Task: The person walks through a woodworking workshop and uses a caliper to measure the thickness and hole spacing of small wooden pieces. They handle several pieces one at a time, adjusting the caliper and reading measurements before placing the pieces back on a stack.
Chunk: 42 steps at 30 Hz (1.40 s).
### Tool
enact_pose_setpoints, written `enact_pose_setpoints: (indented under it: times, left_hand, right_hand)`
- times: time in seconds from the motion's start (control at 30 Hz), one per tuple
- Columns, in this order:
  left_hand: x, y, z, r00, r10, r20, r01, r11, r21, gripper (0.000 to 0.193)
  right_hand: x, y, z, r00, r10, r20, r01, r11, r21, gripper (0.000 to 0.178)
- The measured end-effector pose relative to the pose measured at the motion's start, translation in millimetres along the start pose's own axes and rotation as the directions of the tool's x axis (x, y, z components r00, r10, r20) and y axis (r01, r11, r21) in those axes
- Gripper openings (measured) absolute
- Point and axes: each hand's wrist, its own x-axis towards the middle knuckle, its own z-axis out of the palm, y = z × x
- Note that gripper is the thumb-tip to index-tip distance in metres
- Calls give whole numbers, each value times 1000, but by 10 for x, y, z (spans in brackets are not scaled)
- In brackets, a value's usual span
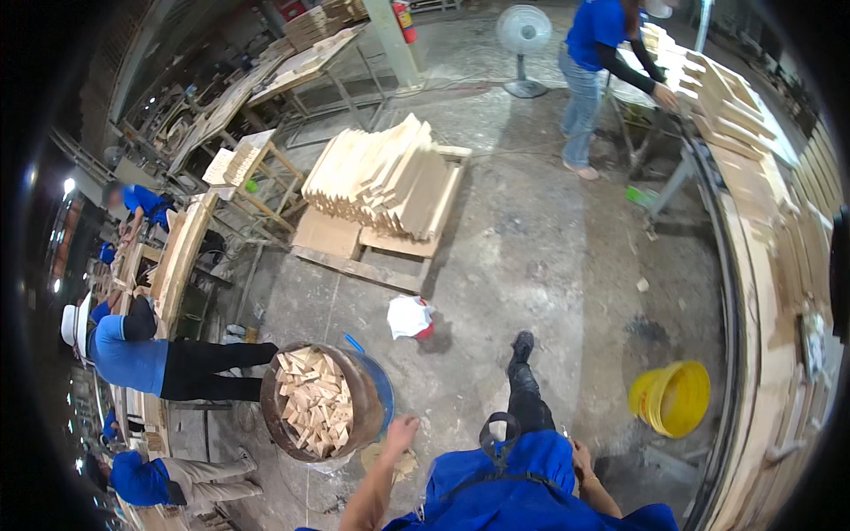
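Note:
My left hand (403, 434) hangs just right of a rusty metal drum (271, 389), apart from it, with the fingers curled in and nothing visible in them. Short wood offcuts (314, 403) fill the drum. Behind its right side shows a blue container (382, 389). Beside my right hip, my right hand (581, 460) is closed, close to my blue apron (496, 487). A small pale thing shows at its fingertips, too small to name. One dark shoe (523, 343) is stretched out ahead of me on the concrete floor.
Ahead stands a pallet (381, 273) stacked with wooden pieces (381, 173). A white bundle (409, 317) lies before it. A yellow bucket (670, 398) stands right, near a long workbench (748, 354). A standing fan (522, 40) and co-workers (580, 80) are farther off; others work left.

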Motion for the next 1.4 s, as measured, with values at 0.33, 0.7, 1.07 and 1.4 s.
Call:
enact_pose_setpoints:
  times: [0.33, 0.7, 1.07, 1.4]
  left_hand:
    - [2176, 2122, -546, 983, -78, 166, 76, 997, 21, 25]
    - [5218, 3383, -1269, 913, 406, 37, -407, 914, 3, 24]
    - [7635, 4279, -2012, 972, 235, 25, -236, 972, 16, 26]
    - [10115, 5699, -2085, 959, 268, -87, -164, 782, 602, 38]
  right_hand:
    - [1970, -3007, -278, 997, -65, -41, 73, 964, 256, 32]
    - [2973, -5386, -179, 965, -244, -92, 252, 964, 81, 30]
    - [4192, -7497, 169, 970, -244, -5, 223, 893, -390, 40]
    - [6366, -9286, -62, 959, -246, 144, 284, 863, -419, 29]
